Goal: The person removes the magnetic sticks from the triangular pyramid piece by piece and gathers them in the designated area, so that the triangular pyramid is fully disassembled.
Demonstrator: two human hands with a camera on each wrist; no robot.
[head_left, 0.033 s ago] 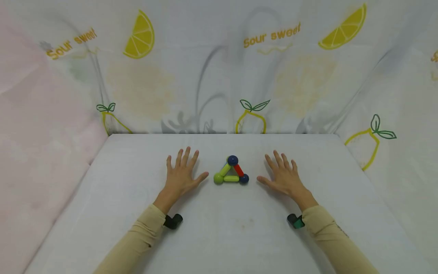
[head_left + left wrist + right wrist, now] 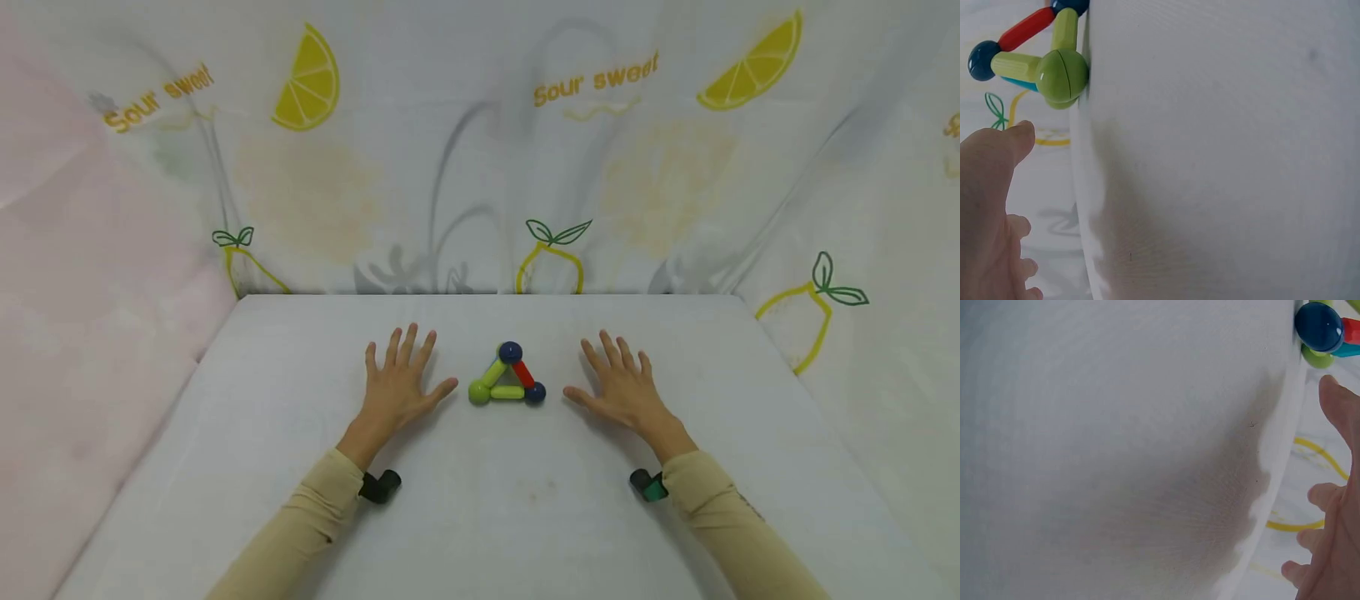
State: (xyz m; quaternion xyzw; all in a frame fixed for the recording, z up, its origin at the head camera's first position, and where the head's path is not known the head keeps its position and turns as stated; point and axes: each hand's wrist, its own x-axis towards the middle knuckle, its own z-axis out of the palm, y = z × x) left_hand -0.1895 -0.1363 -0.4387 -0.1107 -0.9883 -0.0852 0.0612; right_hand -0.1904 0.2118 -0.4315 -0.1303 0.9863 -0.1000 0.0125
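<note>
A small frame of magnetic balls and rods (image 2: 507, 392) stands on the white table between the two hands. It has dark blue balls, a green ball (image 2: 1061, 76) and yellow-green and red rods; a bit of blue shows behind. To its left, my left hand (image 2: 396, 392) is spread palm down, thumb pointing at the green ball with a gap between. On the other side my right hand (image 2: 624, 392) is spread likewise, its thumb just short of a dark blue ball (image 2: 1319, 327). Neither hand holds anything.
The white table (image 2: 510, 517) reaches back to a hanging cloth (image 2: 465, 167) printed with lemons and lettering. Pinkish cloth (image 2: 112, 292) hangs along the left side. A dark wrist camera (image 2: 381, 486) shows beside the left cuff, another camera (image 2: 648, 485) beside the right.
</note>
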